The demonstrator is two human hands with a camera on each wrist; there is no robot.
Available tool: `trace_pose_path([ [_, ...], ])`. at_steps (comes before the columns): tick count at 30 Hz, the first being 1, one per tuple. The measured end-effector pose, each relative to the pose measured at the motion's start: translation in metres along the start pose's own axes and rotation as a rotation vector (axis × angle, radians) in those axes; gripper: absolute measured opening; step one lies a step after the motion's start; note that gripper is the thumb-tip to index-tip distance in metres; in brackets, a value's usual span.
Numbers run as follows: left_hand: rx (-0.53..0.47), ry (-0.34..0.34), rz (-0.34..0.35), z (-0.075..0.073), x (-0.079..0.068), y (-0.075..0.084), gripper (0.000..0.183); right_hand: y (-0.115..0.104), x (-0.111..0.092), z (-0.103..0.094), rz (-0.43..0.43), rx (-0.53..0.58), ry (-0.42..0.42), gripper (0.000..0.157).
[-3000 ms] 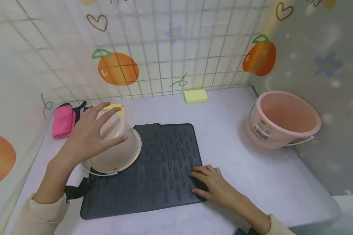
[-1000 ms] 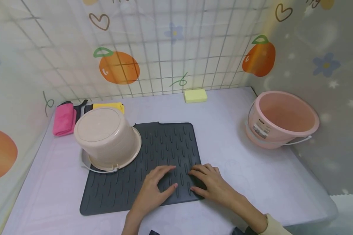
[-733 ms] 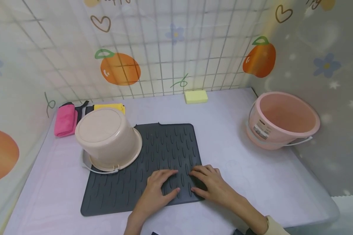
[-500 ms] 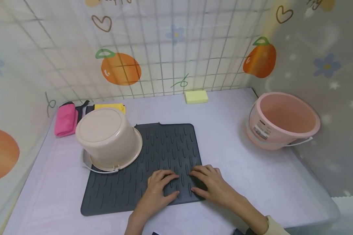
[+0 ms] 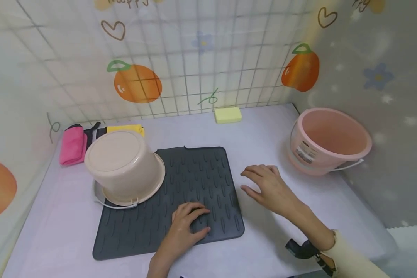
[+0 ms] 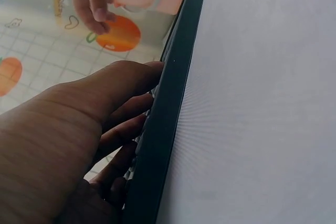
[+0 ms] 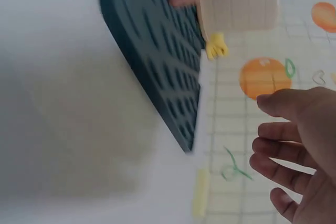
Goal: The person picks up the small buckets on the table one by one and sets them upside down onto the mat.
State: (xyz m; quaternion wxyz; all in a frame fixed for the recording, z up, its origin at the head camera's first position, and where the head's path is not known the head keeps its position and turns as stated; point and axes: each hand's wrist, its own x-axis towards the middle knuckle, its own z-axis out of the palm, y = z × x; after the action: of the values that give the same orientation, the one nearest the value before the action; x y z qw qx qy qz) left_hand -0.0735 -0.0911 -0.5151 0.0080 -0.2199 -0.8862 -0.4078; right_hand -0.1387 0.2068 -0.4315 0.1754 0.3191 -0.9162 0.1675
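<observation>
A dark ribbed mat [image 5: 194, 173] lies flat on the table. My left hand [image 5: 185, 227] rests on its front part with relaxed, slightly bent fingers; in the left wrist view the fingertips touch the mat's ribs near its edge. My right hand [image 5: 267, 187] hovers off the mat's right side, fingers loosely spread and nothing in them. A beige bucket [image 5: 125, 170] stands upside down on the mat's left part, its handle hanging at the front. To the right of my right hand stands an upright pink bucket [image 5: 305, 154] with a label and a white handle.
A yellow sponge-like block [image 5: 228, 115] lies at the back of the table. Behind the beige bucket are a folded pink cloth [image 5: 72, 146] and a yellow cloth [image 5: 135, 128]. A patterned curtain [image 5: 180, 50] rises along the back and sides.
My left hand left the beige bucket and came down onto the mat's front. Over the last half second my right hand lifted off the mat's right edge, moving back and to the right.
</observation>
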Motion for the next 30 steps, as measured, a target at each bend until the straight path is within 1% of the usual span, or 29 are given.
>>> trace_pose_path([
  [5, -0.001, -0.011, -0.014, -0.001, -0.001, 0.000, 0.043, 0.025, 0.013, -0.029, 0.015, -0.063, 0.089, 0.037],
  [9, -0.004, -0.023, -0.028, -0.001, 0.000, 0.000, 0.044, 0.044, 0.019, -0.052, 0.080, -0.104, 0.145, 0.036],
  [14, 0.010, -0.010, -0.017, 0.000, 0.000, 0.000, 0.045, 0.063, 0.021, -0.079, 0.211, -0.177, 0.108, 0.039],
  [16, 0.014, -0.001, -0.006, 0.000, 0.000, 0.000, 0.045, 0.069, 0.019, -0.087, 0.263, -0.204, 0.083, 0.042],
  [19, 0.028, 0.012, 0.012, 0.002, 0.000, 0.000, 0.046, 0.079, 0.014, -0.096, 0.315, -0.230, 0.069, 0.046],
  [20, 0.032, 0.016, 0.019, 0.002, 0.000, 0.000, 0.046, 0.082, 0.012, -0.098, 0.330, -0.235, 0.065, 0.046],
  [24, 0.022, 0.001, 0.006, 0.002, 0.000, 0.001, 0.045, 0.094, 0.007, -0.104, 0.386, -0.255, 0.044, 0.047],
  [30, -0.003, -0.017, -0.027, 0.000, 0.000, 0.002, 0.045, 0.105, 0.001, -0.110, 0.423, -0.288, 0.009, 0.051],
])
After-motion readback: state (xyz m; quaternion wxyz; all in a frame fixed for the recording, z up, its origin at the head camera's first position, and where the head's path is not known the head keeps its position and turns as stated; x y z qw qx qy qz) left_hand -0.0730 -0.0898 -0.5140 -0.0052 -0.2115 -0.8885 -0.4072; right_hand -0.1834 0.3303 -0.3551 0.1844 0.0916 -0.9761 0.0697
